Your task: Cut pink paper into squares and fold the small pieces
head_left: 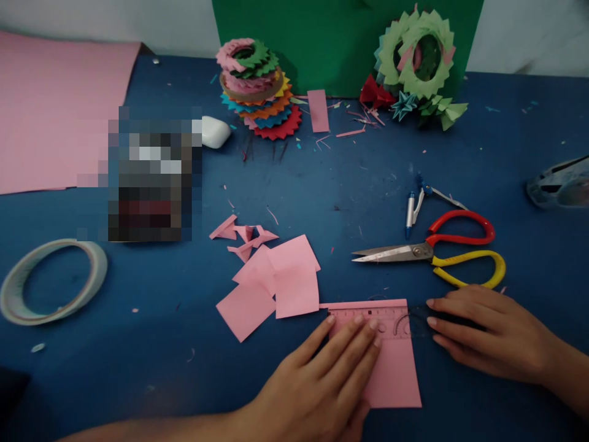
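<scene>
Both hands flat, nothing gripped. Left hand [322,380], fingers spread, presses pink sheet [396,383] and clear ruler [391,324] near front of blue table [138,368]. Right hand [488,334], fingers extended, pins ruler's end, likely against slip. Scissors [427,252] just behind.

Dim, soft indoor light. We see the blue table [460,153] darken toward its lower corners. The stack of paper rings [255,86] throws a soft shadow rightward onto the green board [331,43]. The scissors [416,250] carry a faint sheen. The pink sheet [396,374] reads sharp. We note a pixelated block [147,175] and blur on the object at the right edge [559,183].
</scene>
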The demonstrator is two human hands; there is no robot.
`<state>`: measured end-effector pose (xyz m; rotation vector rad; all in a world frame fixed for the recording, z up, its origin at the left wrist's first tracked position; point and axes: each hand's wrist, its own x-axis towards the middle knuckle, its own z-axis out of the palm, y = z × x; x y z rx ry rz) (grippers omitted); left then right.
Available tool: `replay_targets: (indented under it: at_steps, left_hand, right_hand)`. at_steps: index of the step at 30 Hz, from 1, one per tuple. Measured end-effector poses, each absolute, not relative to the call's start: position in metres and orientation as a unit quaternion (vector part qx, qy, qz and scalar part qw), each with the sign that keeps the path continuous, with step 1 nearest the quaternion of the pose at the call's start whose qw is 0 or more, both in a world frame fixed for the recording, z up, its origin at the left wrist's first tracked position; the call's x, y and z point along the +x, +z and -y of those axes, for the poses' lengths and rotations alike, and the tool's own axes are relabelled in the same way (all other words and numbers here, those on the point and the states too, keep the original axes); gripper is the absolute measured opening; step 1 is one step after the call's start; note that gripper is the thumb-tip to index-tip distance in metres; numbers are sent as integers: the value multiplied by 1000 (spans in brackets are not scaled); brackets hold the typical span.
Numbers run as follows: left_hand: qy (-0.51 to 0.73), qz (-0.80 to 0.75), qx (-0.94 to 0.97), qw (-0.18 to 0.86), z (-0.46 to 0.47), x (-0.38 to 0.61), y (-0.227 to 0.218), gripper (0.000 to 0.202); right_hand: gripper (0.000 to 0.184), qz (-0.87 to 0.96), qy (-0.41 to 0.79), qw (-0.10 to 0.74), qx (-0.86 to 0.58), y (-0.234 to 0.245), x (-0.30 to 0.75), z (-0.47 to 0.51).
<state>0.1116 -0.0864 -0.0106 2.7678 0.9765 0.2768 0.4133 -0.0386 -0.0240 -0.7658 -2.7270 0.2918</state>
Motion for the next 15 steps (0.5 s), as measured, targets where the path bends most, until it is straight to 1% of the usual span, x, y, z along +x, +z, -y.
replay_targets:
  at_steps: [7,15]
  left_hand:
    - [99,-334,931,107,86,112,-11,48]
    - [107,-340,928,104,86,113,-13,47]
  right_hand:
    - [32,947,109,149,-262,-24,413,38]
    - [28,943,114,154,-271,-22,410,37]
